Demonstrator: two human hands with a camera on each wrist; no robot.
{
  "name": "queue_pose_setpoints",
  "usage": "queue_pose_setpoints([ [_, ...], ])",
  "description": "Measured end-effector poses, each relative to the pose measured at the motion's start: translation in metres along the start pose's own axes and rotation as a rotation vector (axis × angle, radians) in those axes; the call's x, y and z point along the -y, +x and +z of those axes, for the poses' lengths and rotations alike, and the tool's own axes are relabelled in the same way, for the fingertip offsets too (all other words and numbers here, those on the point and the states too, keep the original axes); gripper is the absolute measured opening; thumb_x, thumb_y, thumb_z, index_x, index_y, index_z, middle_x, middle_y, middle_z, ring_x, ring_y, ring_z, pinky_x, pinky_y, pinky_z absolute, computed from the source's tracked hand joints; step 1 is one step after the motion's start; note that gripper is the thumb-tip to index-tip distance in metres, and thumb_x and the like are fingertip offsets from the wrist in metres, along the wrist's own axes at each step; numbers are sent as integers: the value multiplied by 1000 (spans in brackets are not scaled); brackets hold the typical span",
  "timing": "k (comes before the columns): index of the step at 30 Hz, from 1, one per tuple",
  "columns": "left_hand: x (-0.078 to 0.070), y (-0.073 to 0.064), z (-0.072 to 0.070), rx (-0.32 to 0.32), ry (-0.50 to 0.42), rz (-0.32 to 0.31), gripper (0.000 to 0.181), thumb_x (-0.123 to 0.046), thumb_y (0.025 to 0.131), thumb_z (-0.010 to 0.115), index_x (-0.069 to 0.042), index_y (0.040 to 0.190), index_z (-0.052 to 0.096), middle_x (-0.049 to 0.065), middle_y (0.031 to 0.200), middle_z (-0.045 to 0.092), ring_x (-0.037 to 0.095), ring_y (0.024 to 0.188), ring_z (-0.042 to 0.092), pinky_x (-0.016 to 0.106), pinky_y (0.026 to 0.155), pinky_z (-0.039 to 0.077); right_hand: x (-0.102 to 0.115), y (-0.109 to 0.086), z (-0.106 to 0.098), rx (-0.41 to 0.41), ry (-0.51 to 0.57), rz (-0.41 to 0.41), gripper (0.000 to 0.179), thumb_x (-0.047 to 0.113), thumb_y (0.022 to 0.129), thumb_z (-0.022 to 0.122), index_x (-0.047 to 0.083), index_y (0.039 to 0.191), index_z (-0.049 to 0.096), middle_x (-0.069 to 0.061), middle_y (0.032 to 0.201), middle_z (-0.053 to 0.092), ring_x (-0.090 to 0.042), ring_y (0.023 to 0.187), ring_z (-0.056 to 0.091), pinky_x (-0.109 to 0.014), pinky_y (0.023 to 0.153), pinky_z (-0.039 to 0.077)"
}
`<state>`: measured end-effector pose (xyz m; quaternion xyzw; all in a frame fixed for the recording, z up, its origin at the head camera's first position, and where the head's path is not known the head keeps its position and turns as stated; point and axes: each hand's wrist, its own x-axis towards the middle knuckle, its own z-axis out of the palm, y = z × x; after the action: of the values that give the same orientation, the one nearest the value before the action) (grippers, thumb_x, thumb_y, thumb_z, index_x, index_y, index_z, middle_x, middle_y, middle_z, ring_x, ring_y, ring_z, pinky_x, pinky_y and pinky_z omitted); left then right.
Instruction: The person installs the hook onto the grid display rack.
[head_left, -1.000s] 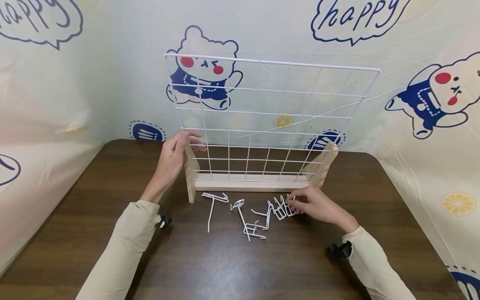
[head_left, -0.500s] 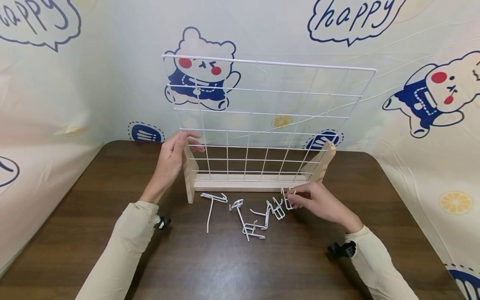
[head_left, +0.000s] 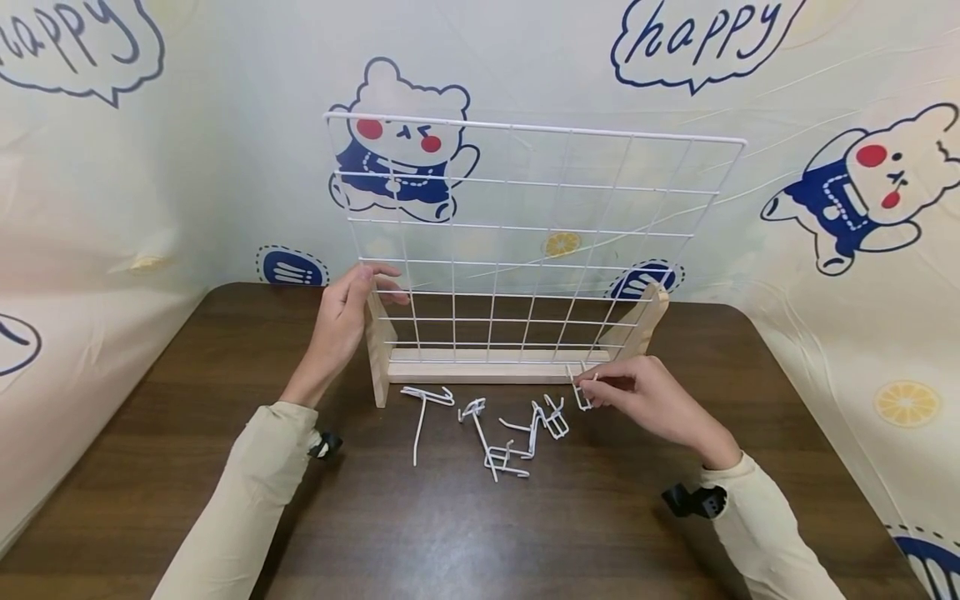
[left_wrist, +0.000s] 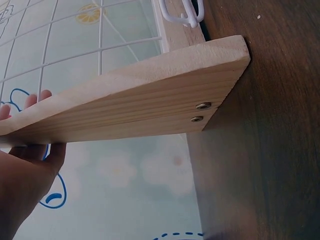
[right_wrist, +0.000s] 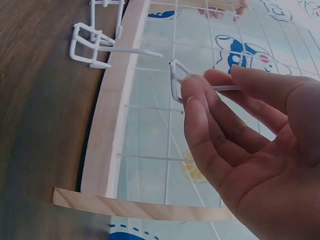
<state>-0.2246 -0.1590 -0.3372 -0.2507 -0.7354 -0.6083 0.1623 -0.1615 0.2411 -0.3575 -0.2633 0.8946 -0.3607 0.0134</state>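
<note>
Pinching tight, the right hand [head_left: 645,395] is holding a white wire hook [right_wrist: 173,85] before the wire grid's [head_left: 525,127] lower right, while the left hand [head_left: 345,318] is clasping the wooden side support [left_wrist: 150,107], apparently steadying it.

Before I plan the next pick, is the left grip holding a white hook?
No: in the head view, the left grip holds the upper end of the wooden side panel.

Brown wood-grain table [head_left: 450,533], pale cartoon-bear backdrop [head_left: 225,167], blue "happy" lettering [head_left: 682,33]
</note>
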Motion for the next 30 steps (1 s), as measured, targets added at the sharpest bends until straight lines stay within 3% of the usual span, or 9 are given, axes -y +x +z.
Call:
queue_pose_setpoints([
  [6,1,-1,-1,-4,-2,7,39,-15,109,31,11,118,59,30,99,67,15,89,71,28,91,55,7,-4,-5,-32,25,22,14,24,95,69,17,103,78,2,77,68,-12,67,61,-26,56,52],
  [8,1,0,0,0,-10,10,40,-15,109,31,12,118,59,34,100,66,13,89,71,31,92,55,11,-6,-8,-47,39,32,16,24,95,69,17,106,78,2,79,70,-13,67,63,-27,55,53],
  [10,1,0,0,1,-11,12,39,-15,109,31,12,118,59,32,100,66,12,89,71,33,93,55,14,-8,-10,-66,51,30,16,24,95,69,18,107,78,2,82,71,-15,66,64,-27,55,54],
  [14,1,0,-1,1,-10,13,38,-14,109,32,12,118,59,13,96,72,11,88,70,31,92,55,21,-11,-14,-111,66,5,15,19,95,69,17,107,78,1,90,74,-14,68,65,-25,60,56],
  [16,1,1,-1,1,-9,13,38,-13,109,32,12,118,59,9,96,72,12,88,71,27,92,55,24,-11,-16,-141,71,-8,15,16,94,69,16,107,78,2,97,75,-11,74,68,-22,65,57],
  [21,1,1,-2,1,-3,5,39,-15,109,31,11,119,58,28,101,68,39,93,69,41,94,55,32,-13,-21,-206,68,-59,15,11,94,69,14,106,78,3,106,75,-9,91,70,-16,79,55],
  [24,0,1,-2,8,-2,-1,41,-16,110,30,12,120,57,33,103,66,50,96,64,52,96,52,35,-15,-24,-232,56,-83,17,10,94,69,15,107,78,3,107,75,-9,95,70,-15,82,54],
  [26,0,1,-2,14,-4,-3,41,-15,110,30,13,121,57,33,104,66,47,96,65,54,97,50,36,-16,-26,-251,47,-96,20,8,93,69,17,109,77,3,106,75,-9,94,71,-15,81,54],
  [30,0,1,-1,16,-11,-2,40,-14,109,30,13,121,57,33,104,65,29,94,70,53,97,51,38,-19,-29,-287,60,-114,22,3,93,69,16,109,77,0,103,75,-11,90,72,-16,78,56],
])
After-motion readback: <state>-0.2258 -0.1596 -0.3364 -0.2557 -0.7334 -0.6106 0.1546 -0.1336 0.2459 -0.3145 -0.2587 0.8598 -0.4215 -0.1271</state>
